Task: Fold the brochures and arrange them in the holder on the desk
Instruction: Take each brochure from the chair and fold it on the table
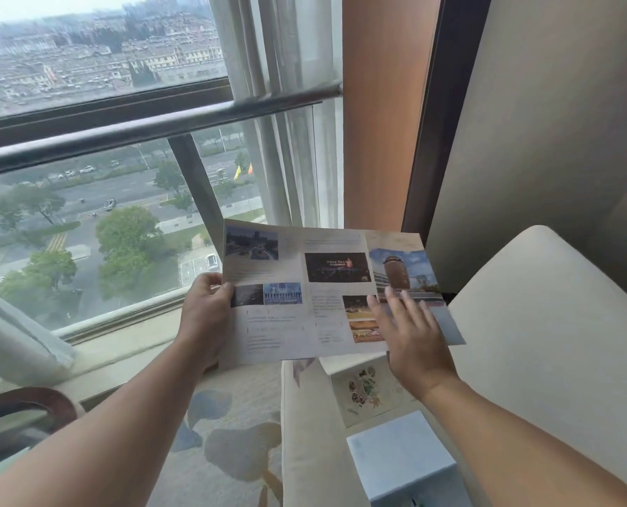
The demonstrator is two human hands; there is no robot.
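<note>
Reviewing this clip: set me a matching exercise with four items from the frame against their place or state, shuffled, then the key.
Items
1. left hand
2. right hand
3. open brochure
4. light blue box

Places or states
A. stands low in the picture, on the cream chair
B. fingers spread, flat on the sheet's right part
C. grips the sheet's left edge
D. unfolded, held up in front of the window

Pairs: 1-C, 2-B, 3-D, 4-A
</note>
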